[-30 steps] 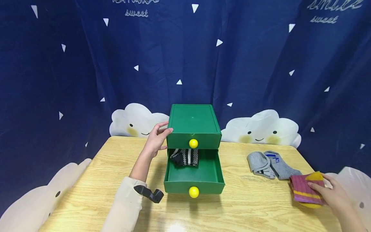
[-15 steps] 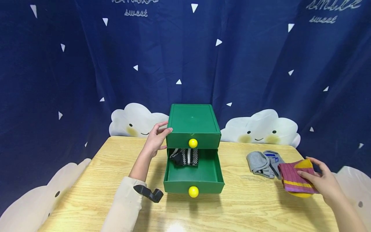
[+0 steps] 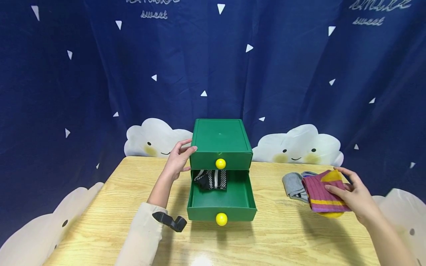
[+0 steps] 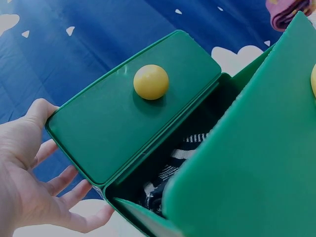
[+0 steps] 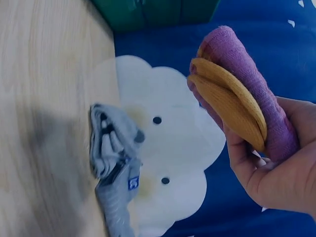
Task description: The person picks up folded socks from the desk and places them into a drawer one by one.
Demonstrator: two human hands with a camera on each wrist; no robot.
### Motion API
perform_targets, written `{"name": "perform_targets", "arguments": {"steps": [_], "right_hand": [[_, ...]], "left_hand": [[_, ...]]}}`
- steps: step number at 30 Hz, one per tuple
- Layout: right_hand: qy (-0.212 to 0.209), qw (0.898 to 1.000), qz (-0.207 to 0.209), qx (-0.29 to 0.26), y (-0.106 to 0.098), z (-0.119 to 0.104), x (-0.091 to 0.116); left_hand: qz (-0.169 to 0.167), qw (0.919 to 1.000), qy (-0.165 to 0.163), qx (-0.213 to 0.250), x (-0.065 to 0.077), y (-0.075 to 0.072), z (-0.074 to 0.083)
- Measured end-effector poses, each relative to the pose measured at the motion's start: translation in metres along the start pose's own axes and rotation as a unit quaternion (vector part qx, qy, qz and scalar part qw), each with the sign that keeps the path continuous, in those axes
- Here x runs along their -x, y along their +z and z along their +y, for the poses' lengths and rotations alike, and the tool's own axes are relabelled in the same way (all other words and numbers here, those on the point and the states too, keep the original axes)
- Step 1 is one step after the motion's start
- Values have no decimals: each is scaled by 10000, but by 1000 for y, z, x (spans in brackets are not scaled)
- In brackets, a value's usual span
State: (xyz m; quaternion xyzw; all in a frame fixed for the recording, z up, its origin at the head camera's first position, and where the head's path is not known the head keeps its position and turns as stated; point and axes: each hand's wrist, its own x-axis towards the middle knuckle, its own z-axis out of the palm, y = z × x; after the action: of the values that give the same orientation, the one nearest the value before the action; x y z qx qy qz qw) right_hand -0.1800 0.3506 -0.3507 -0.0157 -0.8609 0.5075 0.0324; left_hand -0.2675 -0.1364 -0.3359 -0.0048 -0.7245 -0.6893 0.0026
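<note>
My left hand (image 3: 177, 159) rests against the left side of a green two-drawer cabinet (image 3: 221, 135), thumb at the top front corner. Its fingers are spread and fairly straight along the side in the left wrist view. The lower drawer (image 3: 204, 214) is pulled out, with folded black-and-white striped socks (image 3: 216, 180) at its back left. The upper drawer (image 4: 103, 133) is closed. At the right, my right hand (image 3: 359, 199) pinches folded maroon, purple and yellow socks (image 3: 321, 190), raised above the table. Grey socks (image 5: 116, 143) lie behind them, partly hidden in the head view.
The wooden table (image 3: 276, 240) carries the cabinet at its middle back. Behind it hangs a dark blue curtain (image 3: 179, 55) with white triangles and clouds. Round yellow knobs (image 3: 221, 219) stick out from both drawers.
My right hand has moved left and away from me, lifting the maroon socks off the table's right side until they cover part of the grey socks. My left hand and the cabinet stay put.
</note>
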Motion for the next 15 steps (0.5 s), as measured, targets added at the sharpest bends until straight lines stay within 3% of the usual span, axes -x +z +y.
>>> {"name": "perform_targets", "arguments": {"steps": [4, 15], "right_hand": [[-93, 9999, -66, -53, 8, -13, 0], [-449, 9865, -569, -1470, 33, -41, 0]], "left_hand": [[-29, 9998, -183, 91, -2, 0, 0], [5, 9998, -202, 80, -4, 0, -1]]}}
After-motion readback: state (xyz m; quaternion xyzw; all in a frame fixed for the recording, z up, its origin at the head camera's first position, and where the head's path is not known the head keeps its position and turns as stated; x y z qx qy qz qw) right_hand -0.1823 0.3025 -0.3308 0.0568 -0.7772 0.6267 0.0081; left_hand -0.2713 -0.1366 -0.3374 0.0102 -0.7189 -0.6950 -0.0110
